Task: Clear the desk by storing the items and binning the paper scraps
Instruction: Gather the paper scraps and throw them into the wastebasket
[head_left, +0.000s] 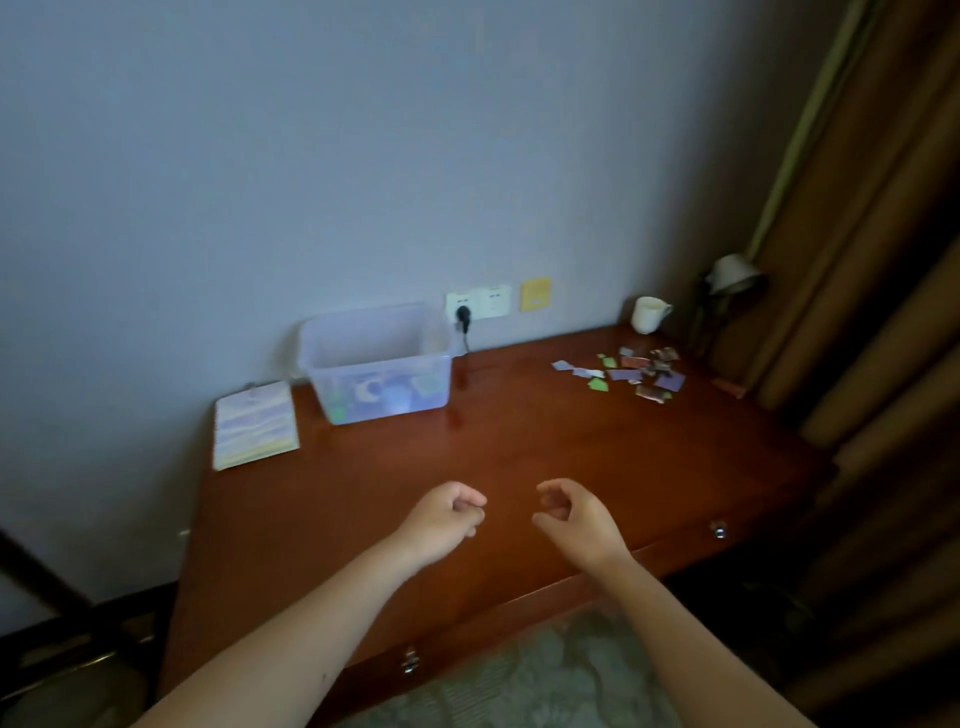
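A clear plastic bin (375, 332) stands at the back of the red-brown wooden desk (519, 467), with a few small items lying in its bottom. Left of the bin lies a notebook (255, 426) with a pale striped cover. Several coloured paper scraps (631, 374) are scattered at the far right of the desk. My left hand (447, 517) hovers over the desk's near middle with its fingers curled shut, holding nothing. My right hand (571, 519) hovers beside it, fingers loosely curled and apart, empty. Both hands are well short of the bin and the scraps.
A white mug (649, 314) stands at the back right corner beside a small desk lamp (732, 280). A black plug (462, 314) sits in the wall socket behind the bin. Brown curtains (883, 260) hang on the right. Drawer knobs (718, 531) show on the desk front.
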